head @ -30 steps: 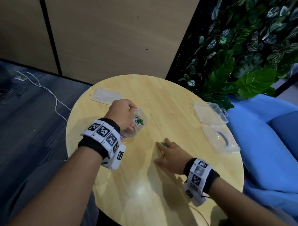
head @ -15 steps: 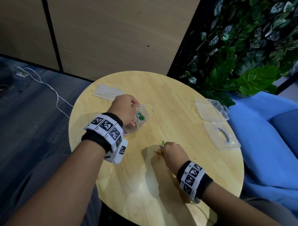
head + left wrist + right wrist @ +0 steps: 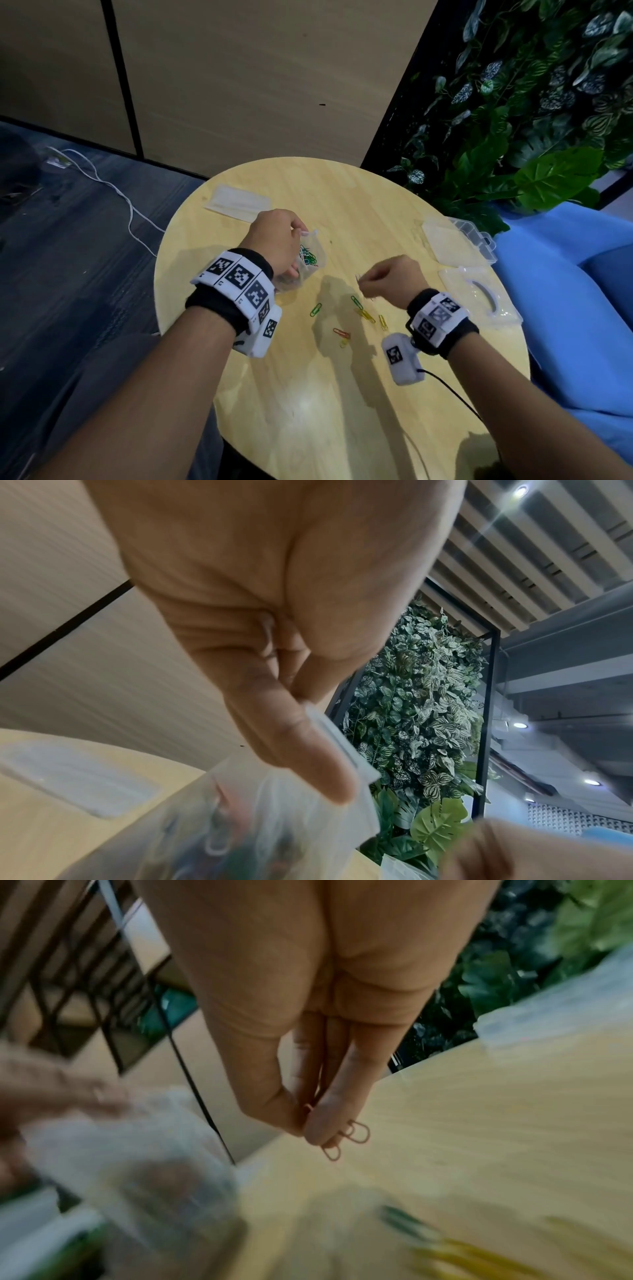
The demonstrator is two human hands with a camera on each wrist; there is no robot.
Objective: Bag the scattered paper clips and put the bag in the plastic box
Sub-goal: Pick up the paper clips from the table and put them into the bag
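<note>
My left hand [image 3: 279, 240] holds a small clear bag [image 3: 306, 262] by its rim above the round wooden table [image 3: 308, 394]; thumb and fingers pinch the bag [image 3: 291, 818] edge, and coloured clips lie inside it. My right hand [image 3: 387, 279] hovers to the right of the bag, its fingertips pinching two pinkish paper clips [image 3: 346, 1137]. Several loose clips lie on the table below that hand: a green clip [image 3: 315, 309], a red clip [image 3: 340, 333] and yellow clips [image 3: 366, 316]. The clear plastic box [image 3: 459, 245] stands open near the right edge, its lid [image 3: 479, 296] laid flat in front.
A flat clear packet [image 3: 236, 204] lies at the table's far left. A plant wall [image 3: 531, 102] and a blue seat [image 3: 565, 291] stand to the right. A white cable [image 3: 116, 192] runs over the dark floor on the left. A black wire [image 3: 452, 390] trails from my right wristband.
My right hand has lifted off the table with clips pinched in its fingertips and moved toward the bag, uncovering the loose clips beneath. The left hand keeps holding the bag in place.
</note>
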